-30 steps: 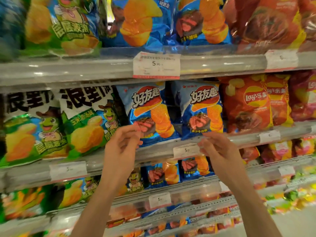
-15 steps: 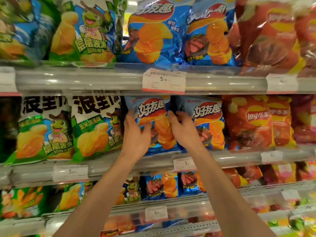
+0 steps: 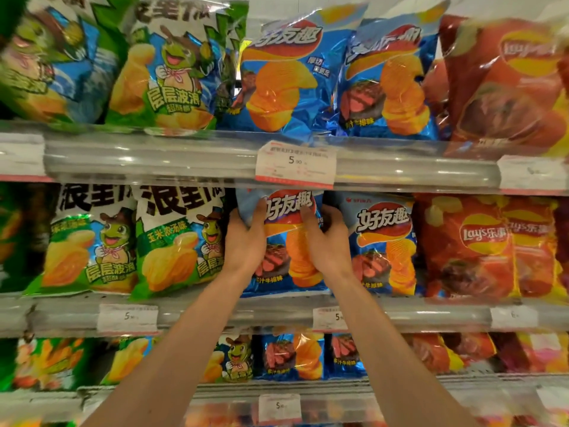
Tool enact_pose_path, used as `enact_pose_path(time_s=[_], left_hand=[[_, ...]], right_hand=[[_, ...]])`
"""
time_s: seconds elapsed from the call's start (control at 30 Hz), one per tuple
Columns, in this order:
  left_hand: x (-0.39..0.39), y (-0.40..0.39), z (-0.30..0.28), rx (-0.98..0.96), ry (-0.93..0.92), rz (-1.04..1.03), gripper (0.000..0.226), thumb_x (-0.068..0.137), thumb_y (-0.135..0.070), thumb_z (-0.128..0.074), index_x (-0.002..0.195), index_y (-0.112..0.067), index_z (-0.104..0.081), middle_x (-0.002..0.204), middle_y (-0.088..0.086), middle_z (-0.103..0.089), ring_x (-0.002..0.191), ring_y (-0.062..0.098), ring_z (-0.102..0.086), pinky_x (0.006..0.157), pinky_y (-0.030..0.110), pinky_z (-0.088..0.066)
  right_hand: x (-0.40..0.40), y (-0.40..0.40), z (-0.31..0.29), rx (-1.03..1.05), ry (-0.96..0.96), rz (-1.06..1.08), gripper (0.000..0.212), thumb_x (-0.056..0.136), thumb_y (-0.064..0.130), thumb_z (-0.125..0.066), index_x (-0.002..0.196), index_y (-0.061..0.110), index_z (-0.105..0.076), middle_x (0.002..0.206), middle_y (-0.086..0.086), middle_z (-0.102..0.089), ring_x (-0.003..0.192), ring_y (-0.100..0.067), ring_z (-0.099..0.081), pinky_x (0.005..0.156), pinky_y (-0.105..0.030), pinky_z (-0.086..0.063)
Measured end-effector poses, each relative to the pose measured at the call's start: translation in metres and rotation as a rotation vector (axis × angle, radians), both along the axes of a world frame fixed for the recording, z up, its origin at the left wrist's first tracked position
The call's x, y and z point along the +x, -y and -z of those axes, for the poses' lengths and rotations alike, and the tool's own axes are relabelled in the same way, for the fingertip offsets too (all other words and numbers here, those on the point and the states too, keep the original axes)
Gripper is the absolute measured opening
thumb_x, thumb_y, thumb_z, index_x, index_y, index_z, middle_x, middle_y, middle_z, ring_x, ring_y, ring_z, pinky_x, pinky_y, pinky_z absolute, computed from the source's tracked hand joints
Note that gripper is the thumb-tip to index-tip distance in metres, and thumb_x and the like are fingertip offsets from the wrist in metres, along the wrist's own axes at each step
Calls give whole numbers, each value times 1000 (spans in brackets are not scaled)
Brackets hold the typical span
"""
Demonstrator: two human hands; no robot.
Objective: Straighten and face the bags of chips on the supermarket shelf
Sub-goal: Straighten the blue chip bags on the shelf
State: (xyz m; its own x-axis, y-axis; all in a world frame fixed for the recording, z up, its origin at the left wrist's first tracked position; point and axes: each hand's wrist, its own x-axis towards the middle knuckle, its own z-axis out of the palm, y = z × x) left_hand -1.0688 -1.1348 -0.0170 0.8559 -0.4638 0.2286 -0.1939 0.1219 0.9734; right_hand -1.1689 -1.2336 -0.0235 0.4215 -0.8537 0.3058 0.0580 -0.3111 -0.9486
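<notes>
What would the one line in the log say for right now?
left hand: gripping blue chip bag left edge | right hand: gripping its right edge | bag: middle shelf, front facing out

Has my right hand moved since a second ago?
Yes. The right hand has gone up from the shelf rail, where it hovered by the price tag, and now grips the blue chip bag with the left hand.

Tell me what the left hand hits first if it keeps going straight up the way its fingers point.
The left hand already grips the blue chip bag. Straight up, its fingers would probably meet the clear shelf rail above, though depth is unclear.
</notes>
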Motion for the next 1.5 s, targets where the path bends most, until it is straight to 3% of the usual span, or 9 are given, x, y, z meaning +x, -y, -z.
enact_pose_path(time_s=[0.13,0.27,0.67,1.0,1.1,1.17,1.3,1.4,1.5], left_hand=[[9,8,-1,41,-59,26,50,98,-54,-53,131,-16,-49,109,1,-68,93,16,-69,85,38,-58],[16,15,5,108,-98,79,50,99,-57,-48,133,-21,-43,103,-3,-64,86,11,-66,72,29,-53],[23,23,14,79,-47,116,48,96,-59,-52,129,-24,-48,105,-2,-68,87,10,-69,69,26,-52],[21,25,15,127,-55,47,59,96,-62,-49,134,-17,-46,115,3,-65,98,21,-66,84,33,-49],[15,11,12,151,-27,78,64,98,-63,-43,143,-19,-33,106,-2,-63,85,14,-64,85,34,-48],[10,2,14,136,56,99,72,96,-62,-46,153,-24,-21,124,1,-61,103,20,-66,93,35,-48],[-1,-10,22,221,295,122,94,87,-62,-63,157,-43,-3,162,4,-23,142,27,-37,114,40,-34],[-7,-10,27,309,424,143,106,72,-75,-68,151,-59,0,164,-2,0,144,37,-34,115,51,-37],[-14,-5,31,389,472,132,109,67,-79,-63,155,-52,-6,166,0,10,154,32,-10,122,47,-23]], right_hand=[[1,5,-9,50,-92,-65,58,97,49,-57,139,13,-43,108,14,-55,95,3,-53,76,3,-37],[10,6,-5,175,-209,-123,94,87,75,-49,157,19,-19,152,-7,-45,135,-29,-48,113,-45,-39],[12,-6,5,102,-88,38,84,86,78,-47,146,21,-38,138,-4,-58,125,-25,-56,108,-43,-45],[10,-7,-1,23,-167,60,84,93,68,-47,156,18,-24,152,-3,-47,141,-27,-42,116,-39,-33],[-11,-15,-11,-119,-207,-39,73,96,58,-51,156,23,-26,122,12,-63,124,-11,-55,111,-35,-40],[-33,-17,-13,-345,-188,-15,51,98,48,-55,143,26,-45,116,13,-64,112,-2,-59,104,-36,-48],[-78,2,-2,-728,-304,467,54,95,47,-56,133,9,-56,137,-12,-55,130,-30,-47,107,-45,-40],[-96,17,21,-559,-548,548,94,87,74,-46,154,11,-30,161,-17,-27,149,-37,-21,118,-56,-23],[-98,23,37,-515,-580,498,99,84,75,-49,158,16,-19,166,-13,-13,152,-35,-12,114,-63,-25]])
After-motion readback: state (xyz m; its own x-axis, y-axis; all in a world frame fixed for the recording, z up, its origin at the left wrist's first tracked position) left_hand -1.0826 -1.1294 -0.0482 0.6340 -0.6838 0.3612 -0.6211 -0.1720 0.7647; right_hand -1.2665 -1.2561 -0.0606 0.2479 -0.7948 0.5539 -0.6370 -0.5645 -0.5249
